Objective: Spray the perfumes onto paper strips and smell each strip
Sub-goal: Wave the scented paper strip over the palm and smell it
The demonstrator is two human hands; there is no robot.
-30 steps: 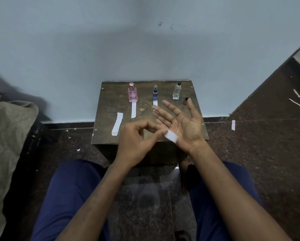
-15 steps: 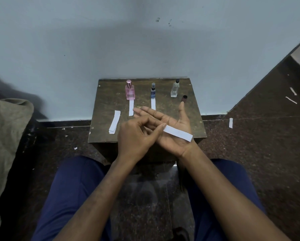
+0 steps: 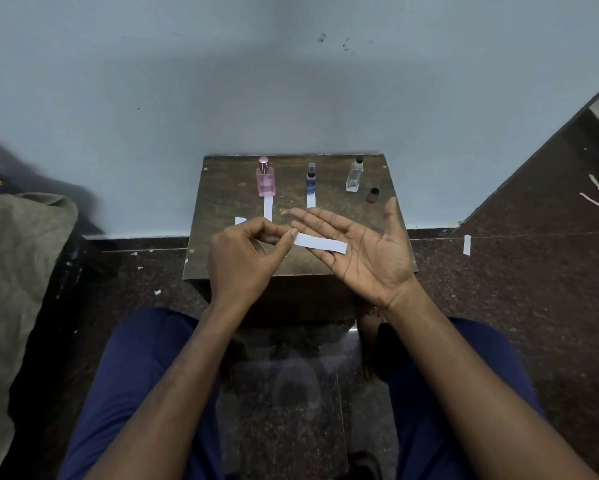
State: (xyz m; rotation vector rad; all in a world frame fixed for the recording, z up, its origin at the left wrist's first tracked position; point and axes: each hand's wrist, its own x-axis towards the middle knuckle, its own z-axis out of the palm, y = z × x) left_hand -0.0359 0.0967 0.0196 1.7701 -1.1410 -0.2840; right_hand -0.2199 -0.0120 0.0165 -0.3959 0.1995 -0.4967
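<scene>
My left hand (image 3: 246, 261) pinches one end of a white paper strip (image 3: 320, 243) between thumb and forefinger; the free length of the strip lies across the fingers of my right hand (image 3: 364, 251), which is held flat, palm up, fingers straight and holding nothing. Both hands hover over the near half of the small wooden table (image 3: 222, 202). At the back of the table stand three perfumes in a row: a pink bottle (image 3: 266, 180), a small blue bottle (image 3: 311, 180) and a clear bottle (image 3: 354, 176), with a loose dark cap (image 3: 373, 195) lying just beside the clear one. A strip (image 3: 268, 207) lies directly in front of the pink bottle and another strip (image 3: 311, 200) in front of the blue bottle; no strip lies in front of the clear bottle. I judge that the first two perfumes are dealt with and that the strip in hand belongs to the third, uncapped bottle. Whether this strip carries spray or has been smelled, I cannot tell. A further piece of paper (image 3: 240, 220) shows behind my left hand, mostly hidden. Remaining, by my assessment: finishing the third perfume and setting its strip down.
</scene>
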